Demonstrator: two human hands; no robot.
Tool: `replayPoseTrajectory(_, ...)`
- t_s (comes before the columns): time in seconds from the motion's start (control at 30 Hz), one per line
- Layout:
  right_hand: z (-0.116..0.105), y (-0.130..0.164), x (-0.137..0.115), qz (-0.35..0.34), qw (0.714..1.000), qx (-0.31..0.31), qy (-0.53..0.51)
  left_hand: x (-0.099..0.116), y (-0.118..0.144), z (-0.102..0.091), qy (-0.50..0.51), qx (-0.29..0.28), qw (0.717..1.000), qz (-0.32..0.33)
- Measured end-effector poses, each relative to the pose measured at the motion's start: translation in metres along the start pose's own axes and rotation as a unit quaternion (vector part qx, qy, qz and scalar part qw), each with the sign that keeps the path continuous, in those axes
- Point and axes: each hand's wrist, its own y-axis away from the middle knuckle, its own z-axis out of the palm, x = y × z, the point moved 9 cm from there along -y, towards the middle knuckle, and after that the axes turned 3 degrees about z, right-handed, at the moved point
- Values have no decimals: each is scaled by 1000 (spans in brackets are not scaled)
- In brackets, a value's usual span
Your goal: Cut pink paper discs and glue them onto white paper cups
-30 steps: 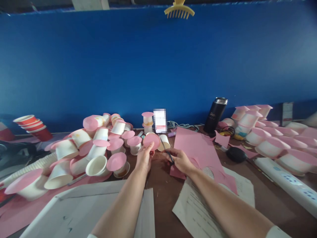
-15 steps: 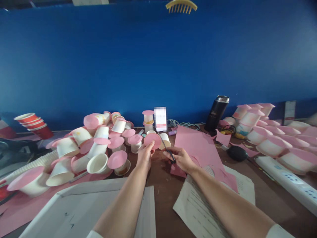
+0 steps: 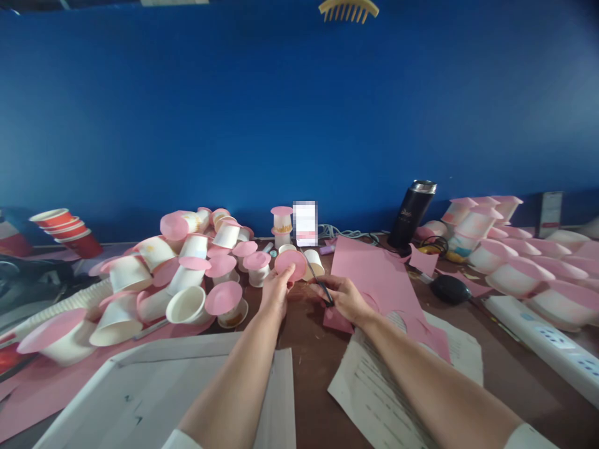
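A pink paper disc (image 3: 289, 264) is pinched between the thumb and fingers of my left hand (image 3: 276, 293). My right hand (image 3: 347, 300) is closed round a pair of dark-handled scissors (image 3: 322, 288), whose blades point up beside the disc's right edge. Whether the blades touch the paper I cannot tell. Just behind the scissors lies a white paper cup (image 3: 315, 264) on its side. Part of another cup shows behind the disc. To the left of my left hand stands a cup topped with a pink disc (image 3: 223, 298).
Many pink-topped paper cups (image 3: 191, 264) crowd the left, with more stacked at right (image 3: 515, 275). Pink paper sheets (image 3: 365, 265) and a printed page (image 3: 369, 399) lie by my right arm. A black flask (image 3: 412, 215), a mouse (image 3: 450, 289) and a power strip (image 3: 543, 340) stand beyond.
The whole view has shifted slightly, so things appear a little further right. My left hand still holds the disc and my right hand the scissors, with little visible movement.
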Motion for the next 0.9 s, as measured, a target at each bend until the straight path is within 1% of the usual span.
replayPoseTrajectory(0.27,-2,-1,0,-21,1000,6,19,0,1,-1,-9,-1,1000,-2)
replayPoseTrajectory(0.5,0,-1,1,-8,1000,7,1,2,4,1,-4,-6,1000,2)
replayPoseTrajectory(0.63,3,1,0,1,1000,0,-24,3,5,0,-8,1,1000,2)
replayPoseTrajectory(0.77,4,2,-1,8,1000,-3,-25,5,6,-1,-11,11,1000,2)
replayPoseTrajectory(0.9,2,1,2,12,999,-1,-31,8,7,0,-14,9,1000,7)
